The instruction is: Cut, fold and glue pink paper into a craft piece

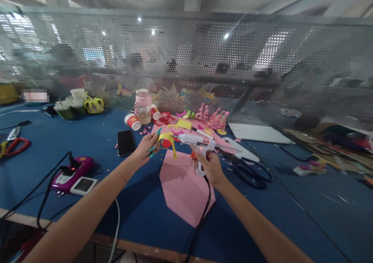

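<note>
My left hand (147, 148) pinches a small yellow paper strip piece (169, 138) above the blue table. My right hand (208, 163) grips a white hot glue gun (196, 142), its nozzle pointing left toward the yellow piece, nearly touching it. The gun's black cord (204, 212) hangs down over a pink paper sheet (182, 187) lying flat under both hands.
A black phone (126, 142) lies left of my hands. Black scissors (247, 169) rest at right. A pink jar (143, 106), paper cups, pink paper figures (214, 117) and scraps sit behind. A power strip (72, 171) and red-handled scissors (13, 144) are at left. A perforated metal screen (186, 60) backs the table.
</note>
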The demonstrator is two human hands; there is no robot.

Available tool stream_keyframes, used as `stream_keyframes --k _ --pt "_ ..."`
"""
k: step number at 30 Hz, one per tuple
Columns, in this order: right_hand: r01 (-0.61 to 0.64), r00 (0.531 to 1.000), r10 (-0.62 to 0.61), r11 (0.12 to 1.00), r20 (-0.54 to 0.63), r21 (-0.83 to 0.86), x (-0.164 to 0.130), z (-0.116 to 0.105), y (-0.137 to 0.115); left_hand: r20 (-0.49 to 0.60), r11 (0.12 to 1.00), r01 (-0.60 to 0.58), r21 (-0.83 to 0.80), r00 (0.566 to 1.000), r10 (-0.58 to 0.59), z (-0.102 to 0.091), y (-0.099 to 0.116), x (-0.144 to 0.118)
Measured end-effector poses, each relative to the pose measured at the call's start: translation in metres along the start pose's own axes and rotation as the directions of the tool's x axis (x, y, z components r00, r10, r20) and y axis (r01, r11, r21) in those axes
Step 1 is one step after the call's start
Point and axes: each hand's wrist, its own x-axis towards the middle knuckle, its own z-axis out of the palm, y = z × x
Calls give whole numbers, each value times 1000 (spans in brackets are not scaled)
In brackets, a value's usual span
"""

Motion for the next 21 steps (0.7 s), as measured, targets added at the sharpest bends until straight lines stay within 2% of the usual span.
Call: stream_keyframes --k 5,12,18,21 --pt "98 992 -109 981 -61 -165 -1 -1 -3 15 1000 -11 -10 1000 12 1 2 -2" --pt "205 970 -235 922 -55 -329 -4 0 -7 14 999 -14 43 1000 14 -1 0 0" --pt "370 906 -422 810 -15 -455 -7 0 -8 28 992 -77 104 997 75 -2 -2 1" --pt "411 877 -479 771 -19 -486 -6 0 -6 23 989 -82 123 997 80 -1 -3 1"
